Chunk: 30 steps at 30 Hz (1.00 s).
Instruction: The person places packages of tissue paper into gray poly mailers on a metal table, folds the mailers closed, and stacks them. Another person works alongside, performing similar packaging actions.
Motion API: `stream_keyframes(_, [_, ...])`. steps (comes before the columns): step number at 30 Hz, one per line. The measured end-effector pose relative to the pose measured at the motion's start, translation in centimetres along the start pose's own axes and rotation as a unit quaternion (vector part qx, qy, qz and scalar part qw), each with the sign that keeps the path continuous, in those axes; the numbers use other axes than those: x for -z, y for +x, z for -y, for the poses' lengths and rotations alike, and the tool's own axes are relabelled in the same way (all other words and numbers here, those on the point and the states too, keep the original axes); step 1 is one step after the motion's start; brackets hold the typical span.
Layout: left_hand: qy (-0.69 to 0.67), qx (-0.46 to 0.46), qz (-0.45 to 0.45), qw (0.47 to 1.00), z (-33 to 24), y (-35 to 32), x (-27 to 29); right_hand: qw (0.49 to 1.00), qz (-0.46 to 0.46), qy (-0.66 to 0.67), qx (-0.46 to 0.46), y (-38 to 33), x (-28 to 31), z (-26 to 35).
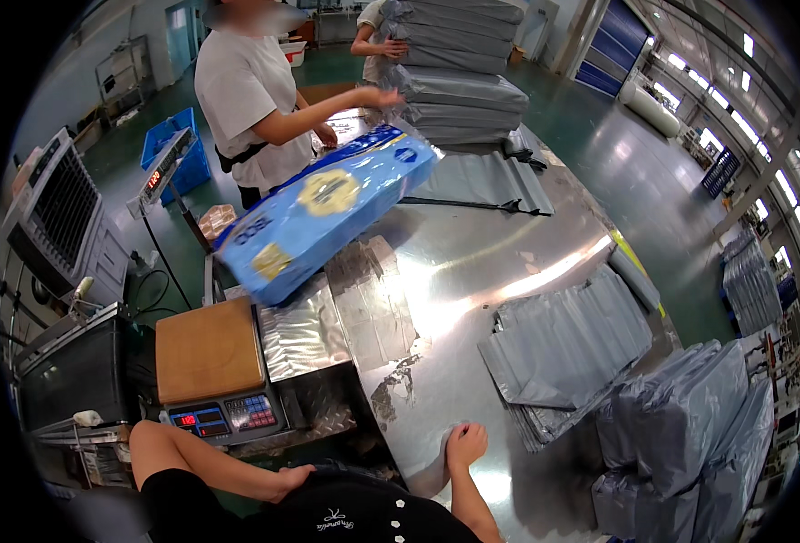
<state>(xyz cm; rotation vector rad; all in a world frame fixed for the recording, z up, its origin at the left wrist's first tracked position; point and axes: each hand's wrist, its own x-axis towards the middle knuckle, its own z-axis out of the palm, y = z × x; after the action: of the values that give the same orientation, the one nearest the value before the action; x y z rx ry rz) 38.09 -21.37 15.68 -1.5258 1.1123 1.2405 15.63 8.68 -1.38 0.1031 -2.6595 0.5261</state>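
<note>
Rests the right hand on the metal table at lower centre — curled into a loose fist with nothing visible inside — and bends the left hand in against the black shirt at lower left of centre, below the scale; cannot tell how far closed or whether gripping anything there. See the blue package tilted across the upper middle, near a co-worker's outstretched hand, with grey bags piled on the table at right of centre.

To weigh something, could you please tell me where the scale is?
In the head view, the scale is lower left, beyond the left forearm, beside the metal table.
</note>
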Motion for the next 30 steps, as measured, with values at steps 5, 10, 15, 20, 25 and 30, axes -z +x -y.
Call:
stream_keyframes(5, [0.009, 0.003, -0.004, 1.000, 0.2, 0.0, 0.1, 1.000, 0.005, 0.002, -0.003, 0.1, 0.0, 0.2])
stream_keyframes(10, [-0.032, 0.047, 0.091, 0.994, 3.0, 10.5, 1.7, 1.000, 0.013, 0.000, 0.001, 0.0, 0.3, 0.2])
stream_keyframes(15, [0.008, 0.020, 0.020, 1.000, 2.4, 10.1, 1.3, 1.000, -0.001, 0.005, -0.004, 0.4, -0.1, 0.4])
stream_keyframes(20, [-0.024, 0.026, 0.074, 0.997, 2.2, 7.8, 1.7, 1.000, 0.011, 0.002, -0.005, 0.1, 0.1, 0.2])
stream_keyframes(25, [-0.025, 0.038, 0.071, 0.996, 2.2, 8.7, 1.4, 1.000, 0.015, 0.009, -0.010, 0.1, 0.2, 0.4])
stream_keyframes(30, [-0.031, 0.042, 0.092, 0.994, 2.0, 9.0, 1.5, 1.000, 0.011, 0.015, -0.011, 0.3, 0.1, 0.2])
